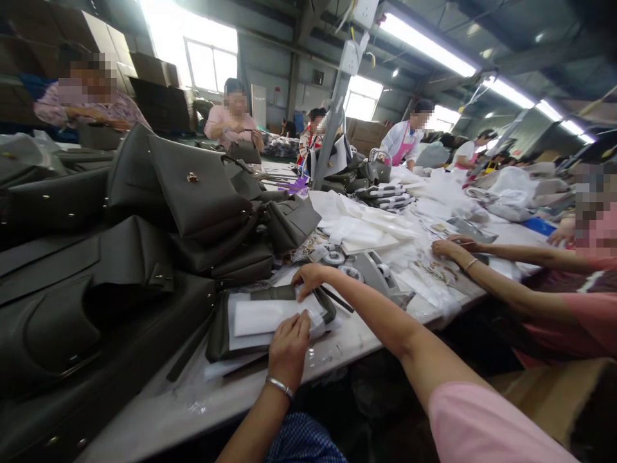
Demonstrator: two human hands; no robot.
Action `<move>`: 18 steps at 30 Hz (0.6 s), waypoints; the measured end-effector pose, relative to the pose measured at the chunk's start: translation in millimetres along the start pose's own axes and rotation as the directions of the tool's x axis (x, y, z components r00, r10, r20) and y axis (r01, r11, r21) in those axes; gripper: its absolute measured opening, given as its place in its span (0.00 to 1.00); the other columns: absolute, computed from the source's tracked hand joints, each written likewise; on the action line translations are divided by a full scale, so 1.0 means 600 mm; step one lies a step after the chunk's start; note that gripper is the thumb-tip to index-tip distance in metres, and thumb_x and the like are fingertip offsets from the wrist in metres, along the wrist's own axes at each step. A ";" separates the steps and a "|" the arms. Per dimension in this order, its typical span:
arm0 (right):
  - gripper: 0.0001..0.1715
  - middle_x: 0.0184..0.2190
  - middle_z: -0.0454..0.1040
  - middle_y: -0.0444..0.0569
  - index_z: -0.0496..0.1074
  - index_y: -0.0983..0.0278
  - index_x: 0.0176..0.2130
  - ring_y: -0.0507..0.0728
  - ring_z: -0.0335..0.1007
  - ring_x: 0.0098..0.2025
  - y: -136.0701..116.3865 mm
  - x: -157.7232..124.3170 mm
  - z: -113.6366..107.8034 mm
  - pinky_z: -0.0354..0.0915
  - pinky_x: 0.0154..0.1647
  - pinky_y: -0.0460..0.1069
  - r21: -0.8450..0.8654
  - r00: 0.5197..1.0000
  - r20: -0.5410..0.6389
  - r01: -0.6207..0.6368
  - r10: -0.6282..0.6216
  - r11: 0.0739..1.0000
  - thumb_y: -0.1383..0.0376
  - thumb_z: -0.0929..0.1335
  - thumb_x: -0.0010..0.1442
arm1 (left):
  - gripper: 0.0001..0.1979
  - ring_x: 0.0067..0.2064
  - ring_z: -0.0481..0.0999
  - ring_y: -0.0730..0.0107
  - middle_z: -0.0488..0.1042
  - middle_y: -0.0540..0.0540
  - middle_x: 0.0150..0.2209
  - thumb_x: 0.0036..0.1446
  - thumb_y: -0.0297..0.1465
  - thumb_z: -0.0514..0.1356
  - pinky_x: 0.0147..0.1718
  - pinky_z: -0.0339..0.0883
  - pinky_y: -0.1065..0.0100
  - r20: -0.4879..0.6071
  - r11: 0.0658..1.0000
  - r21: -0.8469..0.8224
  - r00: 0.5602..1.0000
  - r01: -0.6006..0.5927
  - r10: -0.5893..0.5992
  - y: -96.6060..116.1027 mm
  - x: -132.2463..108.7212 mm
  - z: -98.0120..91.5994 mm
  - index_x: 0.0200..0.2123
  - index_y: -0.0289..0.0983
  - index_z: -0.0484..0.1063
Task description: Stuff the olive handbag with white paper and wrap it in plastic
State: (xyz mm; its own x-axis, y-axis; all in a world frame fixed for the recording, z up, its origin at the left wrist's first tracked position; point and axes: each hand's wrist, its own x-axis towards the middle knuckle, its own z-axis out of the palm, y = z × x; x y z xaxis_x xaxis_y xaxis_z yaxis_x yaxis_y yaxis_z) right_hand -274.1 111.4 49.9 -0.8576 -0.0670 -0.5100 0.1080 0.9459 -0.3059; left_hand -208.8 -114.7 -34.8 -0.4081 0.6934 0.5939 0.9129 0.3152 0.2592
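A dark olive handbag (219, 331) lies flat on the table in front of me, with a folded white foam sheet (258, 318) on top of it. My left hand (290, 344), a metal bangle on its wrist, comes from below; its fingers are closed at the right end of the sheet. From the right, my right hand (309, 280) reaches over the bag's far edge, fingers bent down and pinched together. What lies between those fingertips is hidden. A thin dark strap (337, 299) sticks out beside the bag, just right of my right hand.
Dark olive bags (197, 186) are heaped high on the left. Grey tape dispensers (373, 273) and tape rolls stand just beyond my hands. White wrapping sheets (361, 225) cover the table further back. A co-worker's hands (453, 249) work at the right; several people sit or stand around.
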 end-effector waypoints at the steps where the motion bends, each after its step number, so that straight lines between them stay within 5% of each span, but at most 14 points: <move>1: 0.37 0.48 0.80 0.50 0.77 0.64 0.52 0.58 0.76 0.47 0.003 0.005 -0.003 0.65 0.46 0.43 0.010 1.000 -0.004 0.006 -0.006 1.000 0.53 0.79 0.44 | 0.22 0.52 0.75 0.59 0.77 0.40 0.50 0.57 0.20 0.61 0.52 0.71 0.58 0.013 1.000 0.004 1.000 0.002 -0.002 0.000 0.001 -0.001 0.56 0.30 0.68; 7: 0.26 0.54 0.75 0.56 0.75 0.66 0.55 0.63 0.71 0.57 -0.016 -0.047 0.030 0.62 0.58 0.50 0.029 0.955 -0.293 0.046 -0.036 0.998 0.59 0.72 0.58 | 0.21 0.58 0.71 0.65 0.71 0.40 0.59 0.60 0.20 0.56 0.59 0.65 0.60 0.135 0.992 0.018 0.983 -0.129 0.125 -0.014 -0.001 -0.020 0.57 0.34 0.68; 13: 0.24 0.60 0.70 0.55 0.70 0.61 0.59 0.61 0.63 0.63 -0.082 -0.166 0.151 0.58 0.66 0.58 -0.024 0.735 -0.654 0.219 -0.181 0.975 0.57 0.65 0.67 | 0.30 0.67 0.59 0.57 0.58 0.40 0.68 0.60 0.25 0.60 0.65 0.57 0.52 0.242 0.952 0.091 0.934 -0.293 0.264 -0.060 -0.009 -0.126 0.65 0.37 0.59; 16: 0.36 0.65 0.62 0.54 0.62 0.59 0.65 0.65 0.56 0.68 -0.096 -0.194 0.214 0.51 0.70 0.64 -0.098 0.713 -0.660 0.233 -0.239 0.967 0.58 0.71 0.61 | 0.40 0.70 0.53 0.50 0.54 0.36 0.69 0.52 0.29 0.68 0.67 0.53 0.49 0.296 0.938 0.236 0.938 -0.254 0.180 -0.101 -0.023 -0.175 0.66 0.34 0.57; 18: 0.35 0.67 0.59 0.54 0.60 0.59 0.66 0.65 0.51 0.70 -0.105 -0.198 0.248 0.46 0.71 0.66 -0.082 0.693 -0.691 0.210 -0.208 0.974 0.63 0.68 0.63 | 0.38 0.68 0.56 0.48 0.58 0.36 0.68 0.52 0.26 0.67 0.65 0.58 0.50 0.302 0.928 0.298 0.944 -0.224 0.131 -0.129 -0.040 -0.185 0.65 0.34 0.60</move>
State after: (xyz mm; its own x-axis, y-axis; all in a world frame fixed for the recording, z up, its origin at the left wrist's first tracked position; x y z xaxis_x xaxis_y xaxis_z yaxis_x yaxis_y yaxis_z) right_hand -104.1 12.8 10.3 -0.9638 -0.0234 0.2657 -0.1163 0.9333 -0.3397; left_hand -268.9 -227.4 15.3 -0.2677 0.8917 0.3651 0.9364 0.3300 -0.1193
